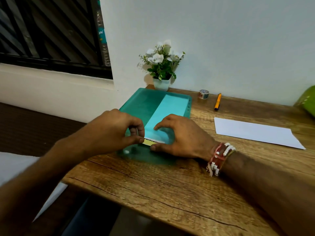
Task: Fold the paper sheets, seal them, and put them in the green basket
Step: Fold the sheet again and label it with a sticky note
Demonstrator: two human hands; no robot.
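On the teal folder (144, 103), the left hand (117, 128) pinches a tape strip (150, 142); the right hand (182, 135), fingers spread, presses the folded sheet (163, 113).

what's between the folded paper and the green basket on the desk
Only a flat white sheet lies on the desk between the folded paper and the green basket, which is mostly out of frame at the right edge. Nothing upright blocks the way. The tape roll and pen sit farther back.
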